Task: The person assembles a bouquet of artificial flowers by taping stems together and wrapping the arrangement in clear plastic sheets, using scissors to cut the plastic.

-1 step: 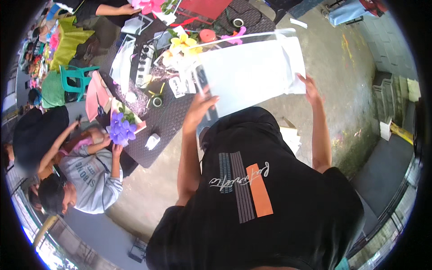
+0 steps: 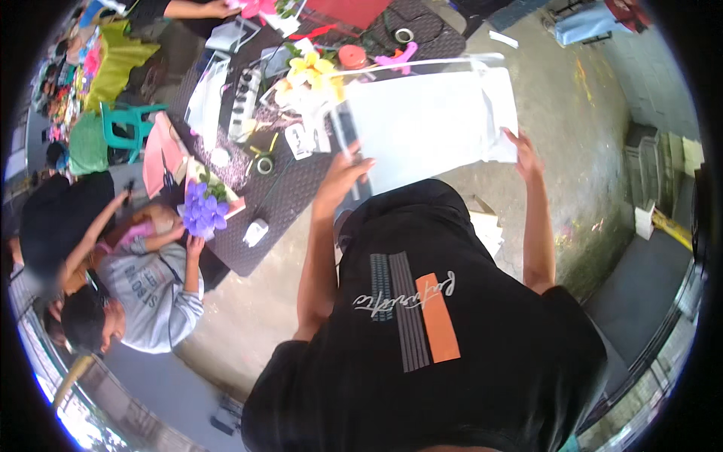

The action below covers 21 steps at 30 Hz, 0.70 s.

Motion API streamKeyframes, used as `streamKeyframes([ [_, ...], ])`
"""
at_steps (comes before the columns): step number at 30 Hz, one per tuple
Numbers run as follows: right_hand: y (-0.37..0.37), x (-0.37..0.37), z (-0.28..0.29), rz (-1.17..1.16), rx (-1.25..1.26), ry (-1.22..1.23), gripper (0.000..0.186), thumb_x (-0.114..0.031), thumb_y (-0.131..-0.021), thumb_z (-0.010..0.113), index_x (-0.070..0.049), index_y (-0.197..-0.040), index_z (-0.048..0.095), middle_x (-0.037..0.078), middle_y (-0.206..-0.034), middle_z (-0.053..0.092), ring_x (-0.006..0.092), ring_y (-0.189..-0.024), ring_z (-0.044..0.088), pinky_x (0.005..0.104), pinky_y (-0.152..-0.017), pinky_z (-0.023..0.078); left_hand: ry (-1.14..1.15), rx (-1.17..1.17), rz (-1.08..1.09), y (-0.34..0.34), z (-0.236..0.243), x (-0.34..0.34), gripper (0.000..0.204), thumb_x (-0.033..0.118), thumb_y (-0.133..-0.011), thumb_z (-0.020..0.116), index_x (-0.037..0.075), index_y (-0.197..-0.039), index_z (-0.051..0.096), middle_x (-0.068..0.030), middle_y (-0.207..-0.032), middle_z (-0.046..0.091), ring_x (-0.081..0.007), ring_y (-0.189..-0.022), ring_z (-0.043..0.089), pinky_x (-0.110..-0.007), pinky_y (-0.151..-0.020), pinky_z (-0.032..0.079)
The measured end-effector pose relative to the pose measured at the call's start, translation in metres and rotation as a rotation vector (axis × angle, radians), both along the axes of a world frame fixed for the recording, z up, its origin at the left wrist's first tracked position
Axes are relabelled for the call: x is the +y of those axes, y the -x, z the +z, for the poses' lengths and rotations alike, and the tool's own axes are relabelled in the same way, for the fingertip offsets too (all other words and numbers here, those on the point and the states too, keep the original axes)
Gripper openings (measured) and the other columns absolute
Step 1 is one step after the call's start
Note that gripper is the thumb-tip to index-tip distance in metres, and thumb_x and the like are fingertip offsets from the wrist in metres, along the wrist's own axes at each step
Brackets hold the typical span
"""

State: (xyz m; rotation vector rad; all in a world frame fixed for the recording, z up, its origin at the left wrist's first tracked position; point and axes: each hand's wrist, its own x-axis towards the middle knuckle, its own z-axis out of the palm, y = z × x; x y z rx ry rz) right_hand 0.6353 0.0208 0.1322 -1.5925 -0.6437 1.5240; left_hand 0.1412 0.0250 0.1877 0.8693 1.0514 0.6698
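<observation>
A large white sheet (image 2: 429,124) with clear, glossy plastic along its left and top edges is stretched out in front of my body, beside the table. Fingers and thumb of my left hand (image 2: 343,181) pinch its left edge, where the clear plastic shows. At the opposite side, my right hand (image 2: 525,157) grips the right edge, which is folded or creased there. Whether the plastic and the white sheet are one piece, I cannot tell. Just beyond the upper left corner are yellow artificial flowers (image 2: 310,71), partly behind the plastic.
The dark woven-pattern table (image 2: 282,207) holds a power strip (image 2: 243,105), tape rolls (image 2: 263,165), a red round object (image 2: 352,56) and scissors. At left, a co-worker in a grey shirt (image 2: 151,290) handles a purple flower bouquet (image 2: 205,211). A green chair (image 2: 128,126) stands behind the table.
The view has shifted slightly. The white sheet and both hands appear a little lower and further right, with the same hold on it.
</observation>
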Motion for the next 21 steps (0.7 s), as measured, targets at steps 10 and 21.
streamKeyframes([
  [10,0.103,0.02,0.025,0.328,-0.052,0.024,0.049,-0.024,-0.096,0.07,0.004,-0.134,0.058,0.008,-0.124,0.066,0.0153,-0.114,0.061,0.0314,-0.1,0.044,0.085,0.257,0.336,0.102,-0.002,-0.118,0.057,0.014,-0.094,0.068,-0.002,-0.145,0.049,0.0043,-0.08,0.055,-0.0063,-0.069,0.047,-0.025,-0.061,0.039],
  [21,0.37,0.044,-0.044,1.004,0.054,-0.016,0.039,-0.02,-0.092,0.076,0.002,-0.123,0.066,0.003,-0.111,0.069,0.0098,-0.1,0.061,0.0271,-0.091,0.046,0.293,0.481,1.046,0.179,-0.039,-0.358,0.028,0.02,-0.098,0.066,-0.003,-0.114,0.07,0.0062,-0.076,0.055,-0.0061,-0.071,0.048,-0.025,-0.064,0.04],
])
